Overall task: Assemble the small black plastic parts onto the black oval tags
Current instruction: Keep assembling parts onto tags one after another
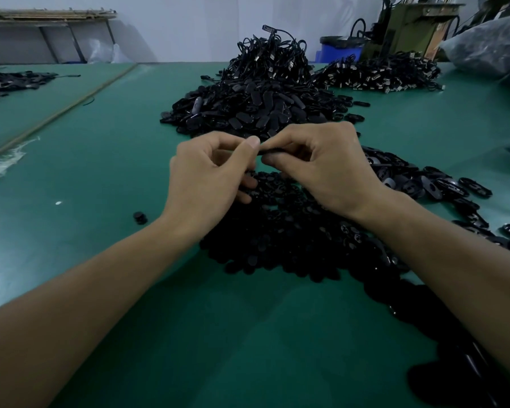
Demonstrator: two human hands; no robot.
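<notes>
- the black oval tag (273,150) is held up in the air between both hands, above the green worktop (100,178). You only see it edge-on, so it reads as a thin dark flat strip and no detail shows
- right hand (321,169): grip is closed on the tag, thumb under and forefinger over its right part, other fingers curled in below, wrist angled in from the right
- left hand (215,175): thumb and forefinger tips are pinched together right at the tag's left end, touching it. Can't tell if there's a small part tucked in that pinch, the fingers hide it. The lower fingers are curled and hang just over the pile
- both forearms come in bare from the bottom corners and the hands meet in the middle
- right under the hands is a heap of small black parts (277,231), roundish and matte
- one stray part (140,217) sits alone on the worktop, left of the left wrist
- behind the hands is a big mound of loose oval tags (253,113), with more shiny ovals (424,184) scattered off to the right
</notes>
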